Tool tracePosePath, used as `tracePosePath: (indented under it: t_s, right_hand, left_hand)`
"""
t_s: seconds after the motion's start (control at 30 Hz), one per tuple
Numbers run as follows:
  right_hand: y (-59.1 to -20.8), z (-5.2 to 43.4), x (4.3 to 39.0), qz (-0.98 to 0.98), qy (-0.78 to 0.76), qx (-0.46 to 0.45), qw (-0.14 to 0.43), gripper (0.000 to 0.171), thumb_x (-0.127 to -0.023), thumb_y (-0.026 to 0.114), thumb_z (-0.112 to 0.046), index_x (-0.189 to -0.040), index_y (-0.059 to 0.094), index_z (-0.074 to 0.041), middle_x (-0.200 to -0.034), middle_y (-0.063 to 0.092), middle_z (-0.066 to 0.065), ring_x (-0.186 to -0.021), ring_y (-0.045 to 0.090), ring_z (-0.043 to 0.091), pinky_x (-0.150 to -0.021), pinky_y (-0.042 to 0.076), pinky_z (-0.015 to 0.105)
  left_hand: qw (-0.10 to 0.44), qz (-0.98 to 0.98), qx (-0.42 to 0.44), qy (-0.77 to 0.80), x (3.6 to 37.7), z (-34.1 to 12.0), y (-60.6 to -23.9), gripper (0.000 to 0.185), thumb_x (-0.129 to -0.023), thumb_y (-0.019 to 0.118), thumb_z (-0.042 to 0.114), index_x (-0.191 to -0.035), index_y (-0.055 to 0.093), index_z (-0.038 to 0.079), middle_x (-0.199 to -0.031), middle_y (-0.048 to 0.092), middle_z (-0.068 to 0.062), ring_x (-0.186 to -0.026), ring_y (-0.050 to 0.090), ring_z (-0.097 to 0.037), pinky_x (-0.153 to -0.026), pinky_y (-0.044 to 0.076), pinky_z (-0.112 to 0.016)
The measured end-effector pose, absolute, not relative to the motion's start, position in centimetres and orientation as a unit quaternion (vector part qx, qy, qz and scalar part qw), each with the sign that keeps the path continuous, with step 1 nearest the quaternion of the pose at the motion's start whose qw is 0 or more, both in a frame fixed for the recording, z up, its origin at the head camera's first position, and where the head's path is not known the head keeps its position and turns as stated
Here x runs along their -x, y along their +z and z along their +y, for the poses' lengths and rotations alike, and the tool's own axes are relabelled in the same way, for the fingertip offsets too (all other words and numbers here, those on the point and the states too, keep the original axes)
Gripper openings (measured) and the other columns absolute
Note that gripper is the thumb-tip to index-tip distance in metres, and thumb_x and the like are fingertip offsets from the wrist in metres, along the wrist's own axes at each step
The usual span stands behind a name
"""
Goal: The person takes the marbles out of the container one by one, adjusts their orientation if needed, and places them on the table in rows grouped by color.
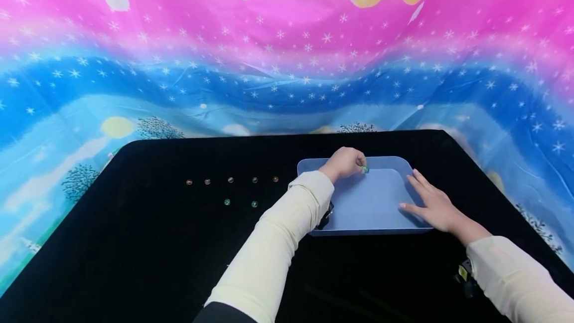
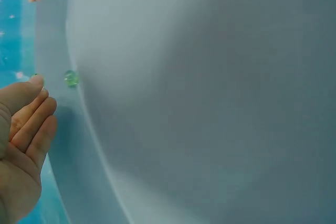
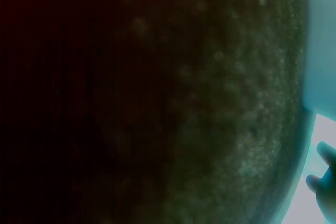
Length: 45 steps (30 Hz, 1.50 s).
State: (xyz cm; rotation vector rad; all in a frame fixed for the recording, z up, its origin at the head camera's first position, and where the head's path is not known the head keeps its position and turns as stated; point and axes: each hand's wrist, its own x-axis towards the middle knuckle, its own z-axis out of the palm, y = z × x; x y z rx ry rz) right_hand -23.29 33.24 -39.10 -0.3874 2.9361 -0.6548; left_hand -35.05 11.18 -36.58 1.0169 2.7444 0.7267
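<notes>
The left hand (image 1: 344, 162) reaches over the far side of a shallow blue-grey tray (image 1: 358, 208). Its thumb and fingertips pinch together, with a sliver of green glass showing behind the thumb tip in the left wrist view; most of it is hidden. Just beyond these fingertips, a clear green marble (image 2: 71, 78) sits against the foot of the tray's wall. The right hand (image 1: 434, 204) lies on the tray's right rim, fingers spread and straight, with nothing gripped. In the right wrist view only fingertips (image 3: 326, 153) show at the edge.
On the black cloth (image 1: 134, 243) left of the tray stands a row of several small marbles, among them a reddish marble (image 1: 189, 182). Nearer are two green marbles, one a green marble (image 1: 227, 202). A patterned curtain (image 1: 269, 64) hangs behind the table.
</notes>
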Motion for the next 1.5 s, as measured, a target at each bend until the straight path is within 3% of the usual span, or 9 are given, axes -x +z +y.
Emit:
tracePosePath:
  t_s: [0.9,1.5]
  right_hand:
    - [-39.9,33.6,22.8,0.965,-0.221,0.134,0.053,0.078,-0.085,0.050,-0.041,-0.136,0.011,0.005,-0.140,-0.007,0.021,-0.122,0.004,0.046,-0.085,0.010,0.065]
    - [-39.3,33.4,23.0,0.964,-0.220,0.141,0.045,0.078,-0.085,0.050,-0.040,-0.136,0.011,0.005,-0.141,-0.008,0.020,-0.122,0.004,0.046,-0.084,0.011,0.065]
  left_hand:
    - [0.075,0.868,-0.326,0.367,32.3,6.6,-32.7,0.014,-0.081,0.061,0.019,-0.095,0.062,0.017,-0.086,0.059,0.011,-0.080,0.053,0.001,-0.067,0.041,-0.012]
    - [0.096,0.831,-0.300,0.458,29.3,-0.3,-32.4,0.016,-0.080,0.062,0.016,-0.095,0.063,0.013,-0.089,0.062,0.006,-0.084,0.056,-0.002,-0.070,0.045,-0.018]
